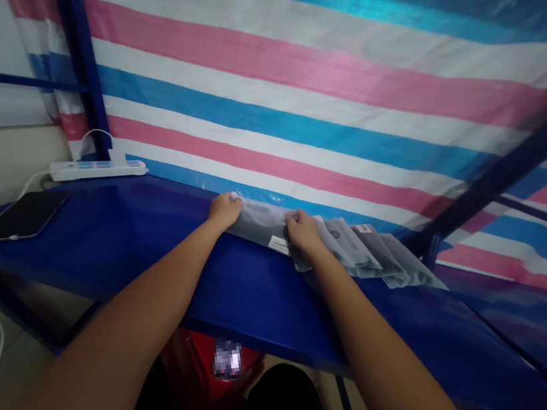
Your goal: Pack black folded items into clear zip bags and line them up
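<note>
A flat, frosted plastic packet (pixel 262 223) with dark contents and a white label lies along the back of the blue table. My left hand (pixel 225 210) is closed on its left end, fingers pinching the edge. At the other end, my right hand (pixel 303 229) grips the packet with curled fingers. Just right of that hand, several similar grey packets (pixel 354 245) overlap in a row, some with dark print. What is inside the packets cannot be made out.
A white power strip (pixel 97 169) with a plug and cable sits at the table's back left, near a dark tablet (pixel 23 216). Behind the blue table (pixel 245 296) hangs a striped plastic sheet (pixel 289 95). Below is a red stool (pixel 203 362) with a blurred item on it.
</note>
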`<state>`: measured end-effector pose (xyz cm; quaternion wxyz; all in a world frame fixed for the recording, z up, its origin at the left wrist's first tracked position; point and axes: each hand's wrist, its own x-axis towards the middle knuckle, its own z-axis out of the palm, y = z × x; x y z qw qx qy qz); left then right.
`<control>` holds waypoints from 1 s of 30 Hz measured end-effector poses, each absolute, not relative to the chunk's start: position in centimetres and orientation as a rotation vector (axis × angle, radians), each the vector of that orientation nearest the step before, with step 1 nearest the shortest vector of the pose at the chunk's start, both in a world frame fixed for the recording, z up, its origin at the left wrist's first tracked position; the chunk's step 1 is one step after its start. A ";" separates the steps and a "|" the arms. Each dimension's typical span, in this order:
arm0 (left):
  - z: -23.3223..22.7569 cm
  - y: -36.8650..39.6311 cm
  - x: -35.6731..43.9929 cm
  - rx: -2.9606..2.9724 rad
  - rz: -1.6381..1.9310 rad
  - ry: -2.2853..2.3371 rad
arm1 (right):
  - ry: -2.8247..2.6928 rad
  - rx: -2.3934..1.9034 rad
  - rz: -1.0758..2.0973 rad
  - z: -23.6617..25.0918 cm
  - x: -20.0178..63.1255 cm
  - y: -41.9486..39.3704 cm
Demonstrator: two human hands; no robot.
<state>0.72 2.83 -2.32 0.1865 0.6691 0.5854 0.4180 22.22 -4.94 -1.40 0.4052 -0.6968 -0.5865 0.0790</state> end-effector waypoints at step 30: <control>-1.9 2.5 0.7 1.872 1.157 1.636 | -1.493 -1.773 0.152 -1.1 21.9 -5.1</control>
